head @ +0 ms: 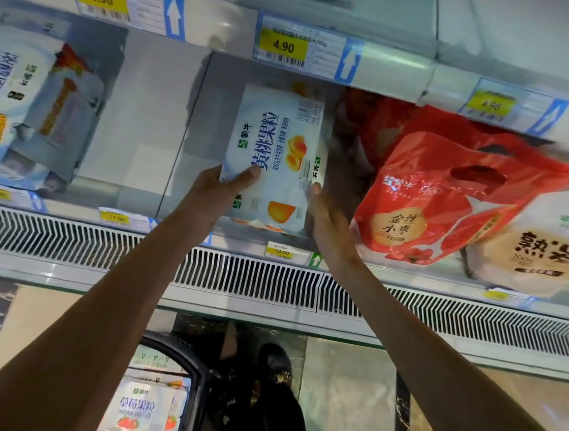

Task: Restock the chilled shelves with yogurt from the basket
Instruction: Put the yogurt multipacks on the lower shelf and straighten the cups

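Observation:
A white yellow-peach yogurt pack (276, 152) sits in the middle bay of the chilled shelf (185, 227), on top of another peach pack (269, 212). My left hand (216, 188) grips its near left corner, thumb over the top. My right hand (324, 215) lies with straight fingers against the pack's right side. On the floor below stands the dark basket (198, 373), with a strawberry yogurt pack (142, 409) inside.
A red jujube yogurt bag (425, 207) and a beige bag (542, 244) fill the bay to the right. Pale blue packs (21, 106) lie in the left bay. Between them is an open gap behind a clear divider (184, 127). A vent grille (236, 273) runs below.

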